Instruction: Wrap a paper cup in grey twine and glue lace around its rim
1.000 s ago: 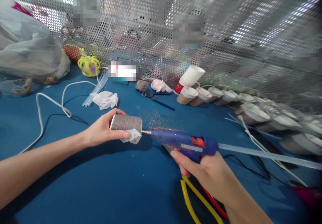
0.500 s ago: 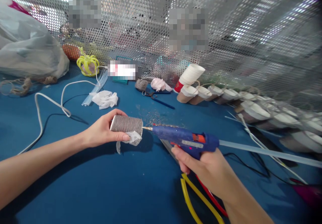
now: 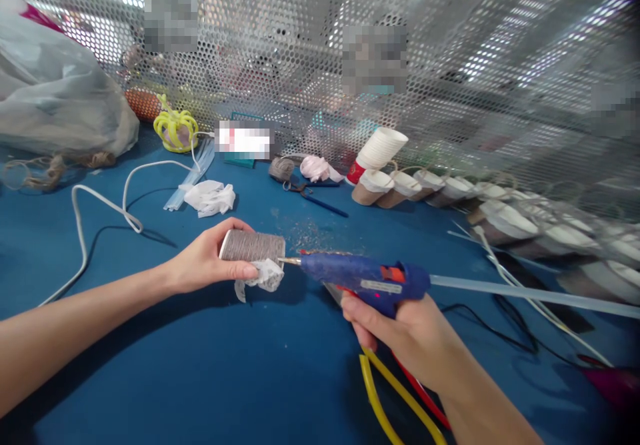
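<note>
Lying on its side in the air, a paper cup wound with grey-brown twine [image 3: 255,246] is gripped by my left hand [image 3: 213,258]. My left thumb presses a strip of white lace [image 3: 269,276] along the cup's lower side, and a loose lace end hangs below. My right hand [image 3: 395,325] is wrapped round the handle of a blue hot glue gun [image 3: 357,275]. Its metal nozzle is at the right end of the cup, near the lace; whether it touches cannot be made out. A long clear glue stick [image 3: 530,292] sticks out of the gun's back.
Behind lie crumpled white lace [image 3: 210,198], blue-handled pliers [image 3: 320,200], a twine ball [image 3: 281,168] and pink ribbon [image 3: 318,168]. Stacked paper cups [image 3: 383,146] and several twine-wrapped cups [image 3: 370,187] line the right. Yellow handles [image 3: 375,398] lie below my right hand. A white cable [image 3: 77,212] curls at left.
The glue gun has shifted slightly left and down, its nozzle moving from the middle of the cup's end toward the lace. My left hand and the cup have barely moved.
</note>
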Demonstrator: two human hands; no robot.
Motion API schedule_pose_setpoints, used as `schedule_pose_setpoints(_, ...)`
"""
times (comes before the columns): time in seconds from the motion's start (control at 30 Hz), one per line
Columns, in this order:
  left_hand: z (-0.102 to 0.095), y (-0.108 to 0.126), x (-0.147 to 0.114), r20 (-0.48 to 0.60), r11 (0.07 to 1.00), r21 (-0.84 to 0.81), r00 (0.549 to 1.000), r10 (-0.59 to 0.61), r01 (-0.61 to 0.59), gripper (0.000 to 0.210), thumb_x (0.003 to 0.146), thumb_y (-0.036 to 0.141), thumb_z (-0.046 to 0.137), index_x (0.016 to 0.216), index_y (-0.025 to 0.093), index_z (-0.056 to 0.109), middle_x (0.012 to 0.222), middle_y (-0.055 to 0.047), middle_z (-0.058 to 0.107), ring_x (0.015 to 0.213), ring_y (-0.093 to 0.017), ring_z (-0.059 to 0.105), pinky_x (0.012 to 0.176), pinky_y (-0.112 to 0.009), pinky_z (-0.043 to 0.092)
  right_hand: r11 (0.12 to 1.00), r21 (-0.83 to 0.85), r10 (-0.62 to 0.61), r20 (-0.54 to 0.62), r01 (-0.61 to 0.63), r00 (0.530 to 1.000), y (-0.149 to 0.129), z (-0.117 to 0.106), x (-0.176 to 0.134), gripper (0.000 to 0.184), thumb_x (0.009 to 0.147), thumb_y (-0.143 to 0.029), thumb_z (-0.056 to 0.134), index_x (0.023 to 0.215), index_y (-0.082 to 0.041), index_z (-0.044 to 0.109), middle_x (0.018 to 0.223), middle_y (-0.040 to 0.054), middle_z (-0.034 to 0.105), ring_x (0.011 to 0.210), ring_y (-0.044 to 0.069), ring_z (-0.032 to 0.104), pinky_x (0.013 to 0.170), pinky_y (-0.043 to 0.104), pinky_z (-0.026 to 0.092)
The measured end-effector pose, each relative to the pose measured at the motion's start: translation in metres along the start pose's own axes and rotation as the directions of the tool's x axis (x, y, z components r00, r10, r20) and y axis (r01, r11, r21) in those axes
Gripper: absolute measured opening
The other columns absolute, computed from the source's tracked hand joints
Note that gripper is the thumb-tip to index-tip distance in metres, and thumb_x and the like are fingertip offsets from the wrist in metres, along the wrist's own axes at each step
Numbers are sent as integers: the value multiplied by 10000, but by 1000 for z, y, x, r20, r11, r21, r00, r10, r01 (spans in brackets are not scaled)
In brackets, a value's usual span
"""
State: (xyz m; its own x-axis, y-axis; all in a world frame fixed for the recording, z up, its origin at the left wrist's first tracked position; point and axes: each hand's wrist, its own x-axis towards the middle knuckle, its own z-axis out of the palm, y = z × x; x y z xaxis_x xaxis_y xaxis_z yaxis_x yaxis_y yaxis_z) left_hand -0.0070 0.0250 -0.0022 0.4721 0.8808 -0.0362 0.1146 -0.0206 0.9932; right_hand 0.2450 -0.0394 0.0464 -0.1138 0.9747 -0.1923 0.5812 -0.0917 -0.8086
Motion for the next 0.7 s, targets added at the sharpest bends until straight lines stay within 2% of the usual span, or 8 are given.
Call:
schedule_pose_setpoints(0.23, 4, 1, -3, 28, 1000, -13, 1000, 5, -4, 569, 571, 406, 756, 992, 189, 440, 765, 17, 559, 654, -130, 531, 587, -234, 429, 999, 46, -16, -32, 18, 999, 0, -1, 3, 353, 788, -489, 548, 584, -201, 530, 418, -35, 489, 423, 116, 486, 477, 252, 433)
schedule_pose_setpoints(0.53, 1, -3, -3, 10, 995, 72, 997, 70, -71, 576, 584, 401, 756, 1018, 193, 438, 757, 22, 528, 649, -125, 510, 578, -228, 426, 986, 160, -36, -87, 49, 996, -2, 1, 2, 282, 736, -458, 624, 781, -180, 641, 449, -51, 472, 409, 92, 443, 436, 224, 431)
schedule_pose_setpoints(0.7, 0, -3, -2, 1, 989, 114, 996, 94, -94, 581, 594, 395, 753, 1031, 190, 429, 774, 17, 520, 644, -120, 491, 575, -228, 416, 985, 171, -14, -82, 28, 997, -3, 1, 0, 230, 711, -414, 657, 720, -187, 621, 450, -52, 486, 406, 90, 441, 433, 220, 436)
